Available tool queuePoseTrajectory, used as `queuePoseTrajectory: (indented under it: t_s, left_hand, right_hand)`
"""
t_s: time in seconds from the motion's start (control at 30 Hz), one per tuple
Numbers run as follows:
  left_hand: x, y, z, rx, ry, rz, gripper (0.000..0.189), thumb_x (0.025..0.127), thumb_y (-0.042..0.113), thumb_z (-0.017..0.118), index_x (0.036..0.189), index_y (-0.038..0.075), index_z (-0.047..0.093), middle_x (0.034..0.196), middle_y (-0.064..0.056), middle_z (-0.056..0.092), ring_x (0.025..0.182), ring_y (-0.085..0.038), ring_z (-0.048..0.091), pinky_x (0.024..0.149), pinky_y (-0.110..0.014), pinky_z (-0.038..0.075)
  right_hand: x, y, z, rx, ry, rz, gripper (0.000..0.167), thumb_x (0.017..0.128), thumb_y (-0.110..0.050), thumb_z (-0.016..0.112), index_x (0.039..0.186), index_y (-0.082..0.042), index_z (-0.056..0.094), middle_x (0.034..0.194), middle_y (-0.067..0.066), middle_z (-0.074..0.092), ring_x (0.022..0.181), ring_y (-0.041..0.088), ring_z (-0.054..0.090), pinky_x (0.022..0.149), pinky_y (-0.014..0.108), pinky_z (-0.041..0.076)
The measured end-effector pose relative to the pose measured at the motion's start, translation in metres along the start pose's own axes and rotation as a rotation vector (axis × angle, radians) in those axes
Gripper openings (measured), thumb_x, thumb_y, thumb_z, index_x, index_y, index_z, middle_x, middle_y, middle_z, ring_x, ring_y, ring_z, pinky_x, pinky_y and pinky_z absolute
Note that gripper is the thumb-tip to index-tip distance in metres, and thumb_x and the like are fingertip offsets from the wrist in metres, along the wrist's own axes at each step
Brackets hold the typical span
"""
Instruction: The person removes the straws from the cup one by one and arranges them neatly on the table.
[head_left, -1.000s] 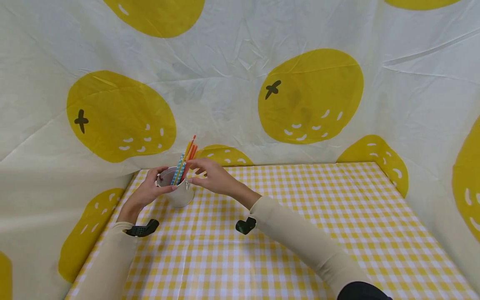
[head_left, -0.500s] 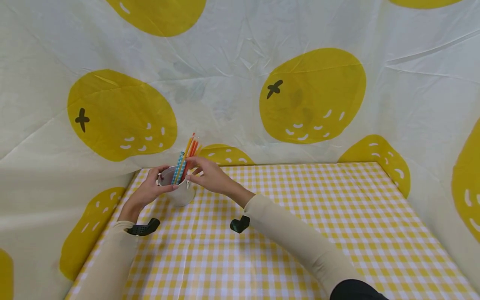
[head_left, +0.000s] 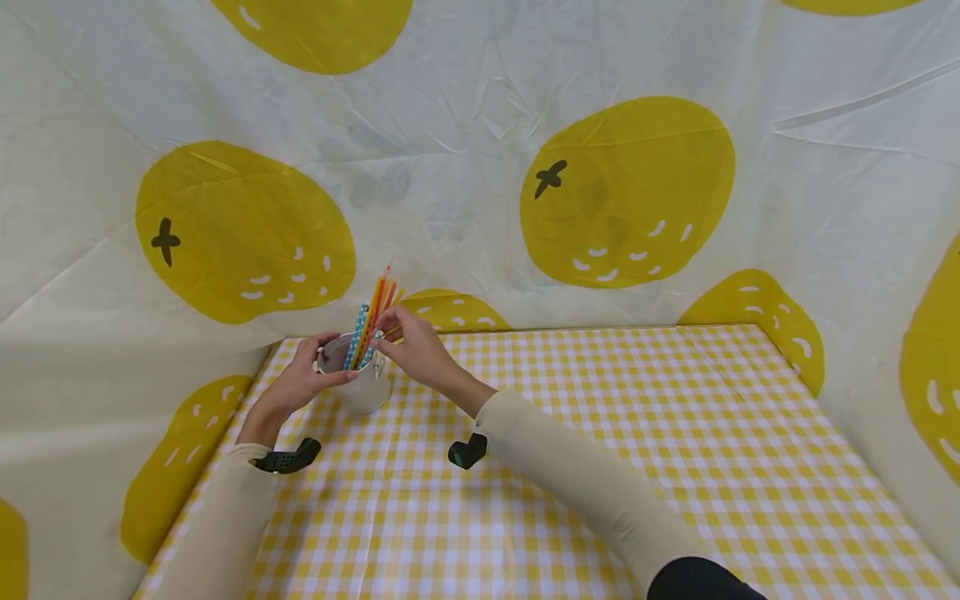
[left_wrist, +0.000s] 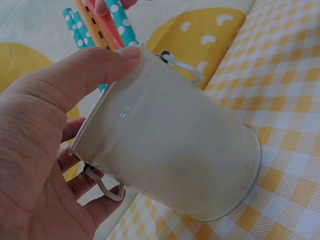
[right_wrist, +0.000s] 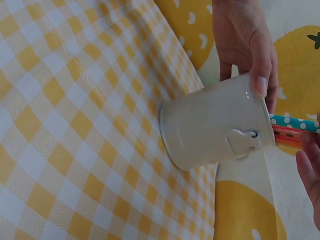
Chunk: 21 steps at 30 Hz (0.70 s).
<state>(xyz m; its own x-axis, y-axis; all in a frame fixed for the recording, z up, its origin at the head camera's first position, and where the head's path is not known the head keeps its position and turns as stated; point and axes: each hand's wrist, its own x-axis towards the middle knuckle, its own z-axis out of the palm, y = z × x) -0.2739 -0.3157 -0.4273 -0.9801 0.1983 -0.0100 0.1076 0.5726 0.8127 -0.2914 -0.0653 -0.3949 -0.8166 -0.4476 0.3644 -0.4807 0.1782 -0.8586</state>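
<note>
My left hand (head_left: pixel 294 379) grips a small cream metal pail (head_left: pixel 366 394) with wire side handles, its thumb over the rim and its fingers round the far side. Several slim coloured sticks, pencils or straws, I cannot tell which, lean inside: teal ones with white dots (head_left: pixel 357 333), orange ones (left_wrist: pixel 86 22) and a red one (right_wrist: pixel 285 134). At the rim's right side my right hand (head_left: pixel 422 348) pinches a teal dotted stick (left_wrist: pixel 121 22) between thumb and fingers. Its lower end is hidden in the pail. In the right wrist view, only fingertips of that hand show.
The pail stands near the back left of a table with a yellow-and-white checked cloth (head_left: pixel 570 417). A pale fabric wall (head_left: pixel 450 217) with big yellow fruit prints rises close behind and to the left. Each wrist wears a dark device (head_left: pixel 468 451).
My right hand has shifted left toward the pail's mouth and now pinches a teal dotted stick at the rim. The orange and red sticks have fanned slightly. My left hand keeps its place.
</note>
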Motion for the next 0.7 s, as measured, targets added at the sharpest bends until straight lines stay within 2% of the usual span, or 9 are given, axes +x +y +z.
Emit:
queuePoseTrajectory:
  t_s: [0.13,0.27,0.47,0.7]
  left_hand:
    - [0.0,-0.001,0.0,0.005,-0.002,-0.001,0.093,0.092,0.029,0.077,0.16,0.006,0.019,0.154,-0.023,0.019,0.124,-0.039,0.029,0.096,-0.053,0.034]
    - [0.0,0.0,0.0,0.011,-0.001,0.002,0.092,0.092,0.029,0.077,0.16,0.005,0.019,0.153,-0.024,0.02,0.123,-0.04,0.029,0.094,-0.054,0.035]
    - [0.0,0.0,0.0,0.019,-0.001,-0.009,0.092,0.092,0.028,0.076,0.16,0.004,0.018,0.155,-0.025,0.019,0.127,-0.042,0.029,0.098,-0.055,0.033]
    - [0.003,-0.005,0.0,0.013,0.0,-0.01,0.093,0.093,0.026,0.076,0.161,0.004,0.017,0.157,-0.025,0.016,0.131,-0.043,0.027,0.101,-0.059,0.031]
  right_hand:
    - [-0.002,0.0,0.004,-0.021,0.026,0.038,0.026,0.097,-0.01,0.07,0.12,-0.006,0.06,0.113,0.006,0.068,0.095,0.015,0.067,0.081,0.022,0.054]
    - [-0.003,0.003,0.006,-0.042,0.016,0.062,0.022,0.096,-0.01,0.071,0.117,-0.007,0.066,0.11,0.004,0.071,0.093,0.015,0.069,0.079,0.023,0.054]
    - [-0.005,0.01,0.006,-0.086,-0.023,0.026,0.012,0.095,-0.013,0.073,0.107,-0.009,0.072,0.105,0.003,0.073,0.093,0.018,0.07,0.079,0.021,0.054]
    - [-0.005,0.014,0.004,-0.083,-0.012,0.006,0.011,0.098,-0.018,0.07,0.107,-0.011,0.068,0.1,0.0,0.073,0.092,0.011,0.067,0.082,0.023,0.052]
